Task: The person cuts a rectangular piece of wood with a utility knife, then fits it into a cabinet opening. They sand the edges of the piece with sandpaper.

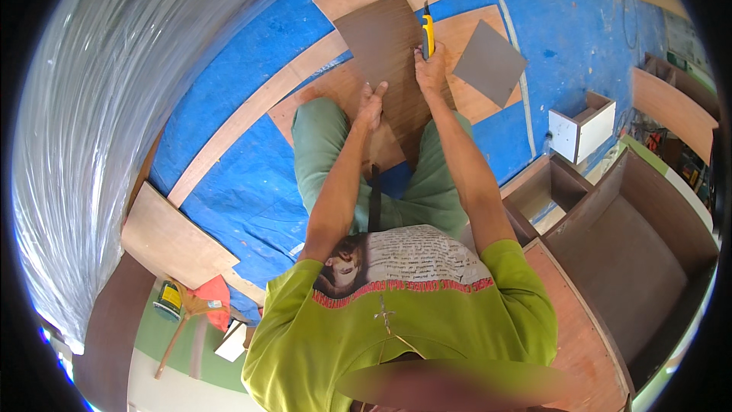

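Note:
A dark brown wood-grain sheet [381,34] lies across my knees and over pale plywood pieces. At its left edge, my left hand [371,105] has its thumb up and its fingers curled, gripping the sheet. Closed around a yellow and grey utility knife [428,37], my right hand [431,70] is over the sheet's right side. The knife's dark blade points away from me. To the right of that hand, a grey square sheet [490,63] rests on a plywood panel [474,111].
Blue tarpaulin [244,160] covers the floor, with long plywood strips [252,118] on it. Clear plastic sheeting [99,107] hangs at left. Brown cabinet boxes [621,259] stand at right, near a small white box [568,137]. A hammer [177,339] and a can [168,301] sit lower left.

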### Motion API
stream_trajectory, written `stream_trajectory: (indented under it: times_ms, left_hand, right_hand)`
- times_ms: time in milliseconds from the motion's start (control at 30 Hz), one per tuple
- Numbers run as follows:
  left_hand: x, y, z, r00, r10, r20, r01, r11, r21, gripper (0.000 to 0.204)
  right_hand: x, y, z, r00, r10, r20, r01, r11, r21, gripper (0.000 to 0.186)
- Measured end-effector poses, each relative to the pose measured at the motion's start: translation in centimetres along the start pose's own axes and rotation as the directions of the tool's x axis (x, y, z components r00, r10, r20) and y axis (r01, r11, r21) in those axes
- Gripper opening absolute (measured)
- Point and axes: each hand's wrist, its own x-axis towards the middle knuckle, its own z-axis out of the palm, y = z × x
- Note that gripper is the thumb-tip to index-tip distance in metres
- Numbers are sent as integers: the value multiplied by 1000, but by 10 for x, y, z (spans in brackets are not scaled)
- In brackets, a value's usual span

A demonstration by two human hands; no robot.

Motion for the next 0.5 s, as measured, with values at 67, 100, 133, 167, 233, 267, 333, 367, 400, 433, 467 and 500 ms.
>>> stream_trajectory:
  times_ms: [67,100,133,167,233,267,333,367,400,433,467,500]
  left_hand:
    - [1,-2,0,998,-38,-48,40,998,47,41]
    - [1,-3,0,993,-57,-100,67,993,100,41]
    - [1,-3,0,982,-88,-167,115,981,156,40]
    - [1,-4,0,986,-56,-157,77,988,132,40]
    - [0,-4,1,987,-52,-149,67,993,97,39]
    - [-1,-4,1,992,-36,-120,45,996,75,39]
    - [-3,-1,2,997,-48,-58,51,998,43,40]
    - [-4,0,2,996,-57,-72,62,995,75,40]
    - [-4,2,2,992,-69,-102,80,991,109,40]
    - [-5,4,3,988,-81,-128,99,985,142,40]
    - [-5,5,4,993,-47,-106,60,990,124,41]
    - [-6,7,5,996,-13,-85,22,994,106,41]
  right_hand:
    - [0,6,8,998,-68,-18,68,998,-4,36]
    - [0,8,11,994,-103,-25,102,993,-53,36]
    - [0,9,13,997,-80,-16,78,991,-105,36]
    - [1,10,13,986,-163,-20,158,976,-149,37]
    - [2,9,10,978,-211,-5,203,948,-244,39]
    - [3,8,8,984,-174,29,176,971,-162,40]
    - [6,6,3,988,-115,106,114,993,11,42]
    - [6,5,1,981,-161,107,169,983,-72,43]
    - [6,5,0,973,-204,110,219,963,-157,44]
    - [6,5,-1,962,-249,115,270,933,-239,45]
    - [7,5,-1,963,-236,132,264,928,-264,45]
    - [7,6,0,963,-226,148,261,923,-284,45]
